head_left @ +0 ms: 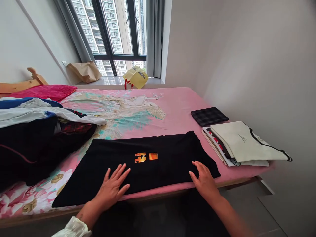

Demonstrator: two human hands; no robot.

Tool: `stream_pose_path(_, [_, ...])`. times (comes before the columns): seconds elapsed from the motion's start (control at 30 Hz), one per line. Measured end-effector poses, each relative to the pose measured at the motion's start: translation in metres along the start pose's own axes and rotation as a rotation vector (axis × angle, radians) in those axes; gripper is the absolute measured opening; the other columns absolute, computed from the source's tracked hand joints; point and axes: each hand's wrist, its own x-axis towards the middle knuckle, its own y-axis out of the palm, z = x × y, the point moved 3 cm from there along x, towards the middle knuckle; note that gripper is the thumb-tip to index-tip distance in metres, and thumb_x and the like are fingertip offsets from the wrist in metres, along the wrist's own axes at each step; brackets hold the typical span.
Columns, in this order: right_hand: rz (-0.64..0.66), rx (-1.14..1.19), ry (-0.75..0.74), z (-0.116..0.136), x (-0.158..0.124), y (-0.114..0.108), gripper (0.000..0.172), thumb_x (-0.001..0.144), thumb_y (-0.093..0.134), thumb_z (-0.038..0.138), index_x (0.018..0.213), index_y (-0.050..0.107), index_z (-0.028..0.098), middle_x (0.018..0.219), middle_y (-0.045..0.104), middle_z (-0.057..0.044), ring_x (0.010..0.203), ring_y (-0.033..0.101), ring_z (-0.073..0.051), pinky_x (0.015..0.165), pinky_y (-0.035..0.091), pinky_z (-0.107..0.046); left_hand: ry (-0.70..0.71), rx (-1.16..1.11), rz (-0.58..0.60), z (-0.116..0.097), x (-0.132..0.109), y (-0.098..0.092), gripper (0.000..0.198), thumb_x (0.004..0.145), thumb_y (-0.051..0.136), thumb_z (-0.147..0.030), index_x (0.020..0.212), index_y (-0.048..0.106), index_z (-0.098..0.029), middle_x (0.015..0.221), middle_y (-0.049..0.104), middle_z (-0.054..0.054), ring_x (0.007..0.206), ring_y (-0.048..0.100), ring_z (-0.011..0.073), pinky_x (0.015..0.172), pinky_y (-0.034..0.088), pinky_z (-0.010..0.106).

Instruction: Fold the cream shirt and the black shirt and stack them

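Both hands lay nearest the lens, palms down on a black shirt (pixel 148 164) spread across the near edge of the bed (pixel 177 108). Left hand (pixel 112 189) was flat with fingers (pixel 120 174) splayed wide, gripping nothing, only pressing the cloth near its lower hem; just beyond those fingertips sat the shirt's small orange print (pixel 145 157). Right hand (pixel 203 179) also rested open, fingers together and lightly bent, holding nothing, on the shirt's right end where the fabric narrowed toward a corner just past the fingertips. The shirt looked flattened and possibly already folded along its far edge, though I could not tell that for certain; it seemed to be at the smoothing stage, with its folding mostly still to come. Well beyond the right fingers, a folded stack (pixel 244 144) topped by a cream shirt lay at the bed's right edge, with a folded plaid piece (pixel 209 116) just behind it, so some garments appeared finished. Far to the left of the left fingers, a loose heap (pixel 37 135) of dark and pale clothes remained unfolded, suggesting plenty was left. A red pillow (pixel 46 91) lay behind the heap, and two bags (pixel 135 77) sat on the window ledge.
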Motion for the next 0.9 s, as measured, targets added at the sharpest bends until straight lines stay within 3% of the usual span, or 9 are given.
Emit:
stream_pose_path(0.13, [0.139,0.058,0.367,-0.025,0.009,0.003,0.049,0.084,0.046,0.042,0.126,0.045,0.016,0.115,0.058,-0.011,0.098,0.058,-0.024,0.087,0.046,-0.040,-0.022,-0.113,-0.092,-0.057,0.022,-0.003,0.062,0.085,0.043,-0.050,0.141,0.035,-0.026,0.148,0.034,0.009,0.137,0.029,0.0273,0.110,0.020,0.053])
stream_pose_path(0.2, [0.239,0.108,0.511,-0.032,0.016,0.006,0.050,0.083,0.047,0.044,0.124,0.046,0.016,0.105,0.062,-0.009,0.087,0.060,-0.021,0.080,0.046,-0.036,0.080,-0.172,-0.142,-0.087,0.040,-0.009,0.065,0.081,0.052,-0.046,0.141,0.036,-0.027,0.148,0.035,0.009,0.137,0.029,0.0278,0.110,0.023,0.051])
stream_pose_path(0.3, [0.352,0.163,0.589,-0.035,0.029,0.005,0.035,0.082,0.050,0.044,0.101,0.057,0.016,0.083,0.063,-0.006,0.077,0.059,-0.019,0.072,0.043,-0.032,0.264,-0.235,-0.123,-0.132,0.067,-0.016,0.067,0.074,0.062,-0.035,0.138,0.040,-0.029,0.149,0.033,0.009,0.135,0.032,0.0291,0.109,0.026,0.049])
stream_pose_path(0.43, [0.516,0.348,0.603,-0.031,0.041,-0.005,0.026,0.081,0.047,0.042,0.071,0.050,0.018,0.060,0.051,0.001,0.061,0.052,-0.015,0.056,0.038,-0.025,0.259,-0.260,-0.079,-0.164,0.093,-0.020,0.051,0.071,0.054,-0.014,0.120,0.057,-0.026,0.135,0.050,0.011,0.122,0.047,0.0295,0.099,0.038,0.048])
stream_pose_path(0.57, [0.643,0.891,0.558,-0.014,0.080,-0.024,0.028,0.080,0.051,0.045,0.073,0.048,0.018,0.070,0.056,0.001,0.064,0.052,-0.012,0.059,0.041,-0.022,0.159,-0.467,-0.019,-0.159,0.128,-0.040,0.031,0.074,0.043,-0.012,0.093,0.065,-0.022,0.098,0.065,0.008,0.089,0.060,0.0218,0.082,0.045,0.038])
stream_pose_path(0.67, [0.518,0.941,0.468,0.005,0.145,-0.043,0.027,0.078,0.055,0.042,0.069,0.047,0.018,0.070,0.056,0.001,0.066,0.051,-0.011,0.064,0.041,-0.023,-0.136,-0.853,0.003,-0.137,0.185,-0.077,0.024,0.078,0.042,-0.024,0.091,0.062,-0.019,0.069,0.059,0.001,0.062,0.057,0.0155,0.064,0.047,0.030])
stream_pose_path(0.73, [0.314,0.933,0.361,0.019,0.194,-0.055,0.025,0.081,0.050,0.043,0.080,0.053,0.018,0.087,0.061,-0.002,0.083,0.054,-0.014,0.073,0.043,-0.025,-0.254,-1.109,-0.133,-0.121,0.230,-0.111,0.027,0.078,0.047,-0.032,0.096,0.060,-0.016,0.072,0.058,0.001,0.062,0.056,0.0138,0.062,0.047,0.028])
stream_pose_path(0.8, [0.116,0.949,0.279,0.028,0.232,-0.064,0.030,0.085,0.045,0.044,0.100,0.054,0.020,0.111,0.059,-0.003,0.103,0.051,-0.016,0.082,0.042,-0.028,-0.332,-1.260,-0.448,-0.106,0.263,-0.140,0.040,0.076,0.052,-0.037,0.109,0.055,-0.015,0.080,0.059,0.002,0.068,0.057,0.0135,0.066,0.047,0.027])
stream_pose_path(0.9, [0.019,0.903,0.208,0.023,0.247,-0.061,0.037,0.086,0.044,0.046,0.112,0.051,0.021,0.121,0.055,-0.004,0.110,0.049,-0.017,0.085,0.043,-0.029,-0.345,-1.191,-0.662,-0.097,0.272,-0.143,0.047,0.076,0.054,-0.041,0.116,0.051,-0.016,0.088,0.059,0.004,0.078,0.058,0.0153,0.073,0.047,0.029])
